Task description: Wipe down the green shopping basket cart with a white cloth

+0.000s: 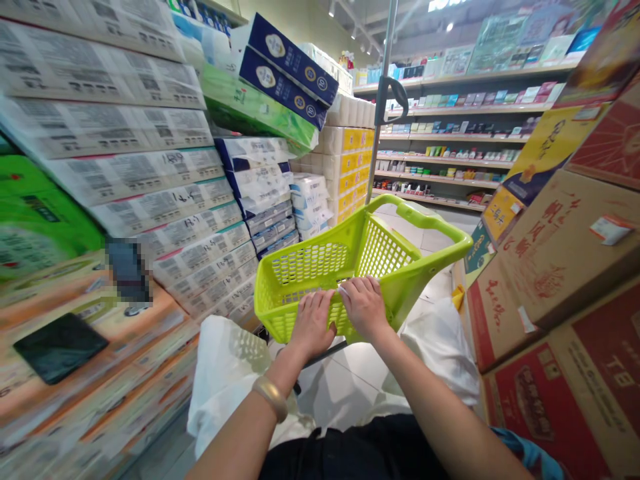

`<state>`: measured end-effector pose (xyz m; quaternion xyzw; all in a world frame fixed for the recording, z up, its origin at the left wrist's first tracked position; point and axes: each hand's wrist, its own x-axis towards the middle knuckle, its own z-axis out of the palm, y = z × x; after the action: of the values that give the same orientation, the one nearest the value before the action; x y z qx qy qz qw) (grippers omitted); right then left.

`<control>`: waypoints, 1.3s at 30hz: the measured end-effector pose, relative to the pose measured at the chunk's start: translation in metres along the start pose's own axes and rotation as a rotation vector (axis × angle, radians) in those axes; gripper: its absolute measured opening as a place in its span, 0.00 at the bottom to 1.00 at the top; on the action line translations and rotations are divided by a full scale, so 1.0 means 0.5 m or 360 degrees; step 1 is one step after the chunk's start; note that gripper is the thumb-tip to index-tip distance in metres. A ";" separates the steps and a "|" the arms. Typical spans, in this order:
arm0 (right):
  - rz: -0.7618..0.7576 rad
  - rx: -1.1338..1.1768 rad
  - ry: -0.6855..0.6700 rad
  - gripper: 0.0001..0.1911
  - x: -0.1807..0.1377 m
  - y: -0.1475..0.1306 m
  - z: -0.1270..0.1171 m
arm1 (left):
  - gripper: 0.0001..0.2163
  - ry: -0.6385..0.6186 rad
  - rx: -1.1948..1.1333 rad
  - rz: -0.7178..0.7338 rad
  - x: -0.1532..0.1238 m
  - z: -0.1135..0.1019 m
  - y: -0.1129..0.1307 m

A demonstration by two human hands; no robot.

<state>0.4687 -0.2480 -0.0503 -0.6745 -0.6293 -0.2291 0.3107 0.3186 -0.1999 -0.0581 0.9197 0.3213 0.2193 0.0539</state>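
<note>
A lime-green shopping basket cart [400, 307], with slotted sides and a looped handle at its far end, stands between my white-trousered knees. My left hand [315, 320] curls over the basket's near rim, wearing a gold bangle at the wrist. Right beside it, my right hand [363, 307] grips the same rim, its fingers bent over the edge. The two hands almost touch at the index fingers. Slots and a little dark detail show at the basket's bottom, partly hidden by the rim and my hands.
Stacked tissue packs [170, 193] rise on the left. A black phone-like slab [60, 347] lies on orange packs [150, 327]. Cardboard cartons [560, 240] line the right. Behind the cart are a glass door's handle [393, 100] and shelves of small goods [450, 137].
</note>
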 end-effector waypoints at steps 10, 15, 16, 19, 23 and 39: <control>0.0010 -0.0433 0.0148 0.14 0.029 0.190 -0.102 | 0.31 -0.0023 0.0027 0.0035 0.008 -0.002 -0.018; 0.0005 -0.0494 0.0176 0.14 0.041 0.244 -0.141 | 0.30 -0.0027 0.0025 0.0052 0.019 -0.002 -0.038; -0.0003 -0.0503 0.0175 0.15 0.041 0.249 -0.146 | 0.30 -0.0024 0.0026 0.0055 0.021 -0.002 -0.041; -0.0015 -0.0540 0.0178 0.15 0.037 0.248 -0.156 | 0.29 -0.0007 0.0051 0.0065 0.027 -0.002 -0.050; 0.0017 -0.0558 0.0203 0.14 0.025 0.218 -0.160 | 0.29 0.0021 0.0104 0.0079 0.033 -0.002 -0.068; 0.0099 -0.0361 0.0212 0.10 0.007 0.081 -0.142 | 0.41 -0.0002 -0.0282 0.0364 0.090 0.009 0.138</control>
<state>0.5150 -0.2961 -0.0033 -0.7078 -0.5561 -0.3332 0.2807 0.3910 -0.2267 -0.0289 0.9421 0.1936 0.2509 0.1098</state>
